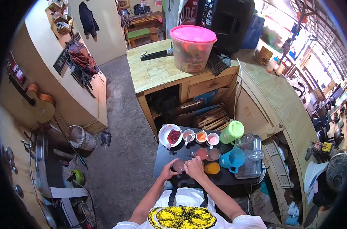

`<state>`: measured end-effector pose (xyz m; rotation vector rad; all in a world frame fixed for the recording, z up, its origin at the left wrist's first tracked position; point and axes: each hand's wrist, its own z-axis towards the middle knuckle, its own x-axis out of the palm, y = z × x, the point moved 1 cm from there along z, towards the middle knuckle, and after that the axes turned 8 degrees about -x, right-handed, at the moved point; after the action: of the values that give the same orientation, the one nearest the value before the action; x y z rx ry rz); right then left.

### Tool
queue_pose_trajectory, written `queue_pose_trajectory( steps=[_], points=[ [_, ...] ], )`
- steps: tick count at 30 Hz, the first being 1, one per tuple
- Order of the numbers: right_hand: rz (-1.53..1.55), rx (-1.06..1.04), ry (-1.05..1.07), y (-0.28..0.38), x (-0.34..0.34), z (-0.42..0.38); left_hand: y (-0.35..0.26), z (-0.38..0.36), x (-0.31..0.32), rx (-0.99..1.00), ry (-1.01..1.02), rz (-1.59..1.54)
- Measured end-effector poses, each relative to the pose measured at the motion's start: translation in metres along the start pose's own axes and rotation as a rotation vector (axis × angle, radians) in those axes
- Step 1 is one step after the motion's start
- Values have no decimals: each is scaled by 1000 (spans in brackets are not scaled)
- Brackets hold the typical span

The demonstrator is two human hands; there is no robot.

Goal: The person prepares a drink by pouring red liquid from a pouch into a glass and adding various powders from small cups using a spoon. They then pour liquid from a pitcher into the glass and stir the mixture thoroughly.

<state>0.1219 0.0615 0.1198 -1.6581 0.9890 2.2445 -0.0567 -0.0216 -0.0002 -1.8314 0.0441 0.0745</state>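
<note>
My left hand [168, 170] is wrapped round the left side of a glass of brownish-pink drink [178, 165] at the dark table's front edge. At the glass's right side is my right hand [194, 167], its fingers closed; what they hold is too small to make out. Just beyond stand a glass of red drink [201, 154] and a pinkish one [214, 154]. A glass of orange drink [212, 168] is right of my right hand. Three white cups [188, 135] with coloured contents and a white bowl [164, 134] holding something dark red line the far side.
A blue pitcher [233, 158], a green lidded pitcher [233, 132] and a clear tray [248, 173] with glasses occupy the table's right side. Behind is a wooden counter [152, 78] bearing a pink-lidded tub [192, 51].
</note>
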Motion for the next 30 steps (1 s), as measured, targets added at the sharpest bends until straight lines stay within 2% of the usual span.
queue_pose_trajectory(
  steps=[3,6,9,12,15,18,21,24,27,30],
  points=[
    [-25,-8,173,-3,9,-3,-13,-4,-1,3,-3,20],
    [173,-76,110,-1,11,-4,-17,-6,1,-1,0,6],
    [125,-71,-137,1,8,-2,-20,-8,1,-37,0,0],
    [-35,-6,53,-2,8,-3,-25,-9,1,-33,-14,55],
    [43,-63,178,-3,9,-3,-26,-8,0,-23,-27,71],
    [140,-49,64,-1,8,-2,-24,-8,0,-5,-24,81],
    [52,-15,-104,-1,3,-2,-14,-5,-1,5,-36,101],
    [-2,28,64,-2,4,-3,-15,-5,-1,8,-33,100],
    [128,-18,194,-2,7,-4,-18,-6,0,-15,-14,69],
    [190,-44,-29,-1,10,-3,-21,-5,-1,-21,-4,50]
  ],
)
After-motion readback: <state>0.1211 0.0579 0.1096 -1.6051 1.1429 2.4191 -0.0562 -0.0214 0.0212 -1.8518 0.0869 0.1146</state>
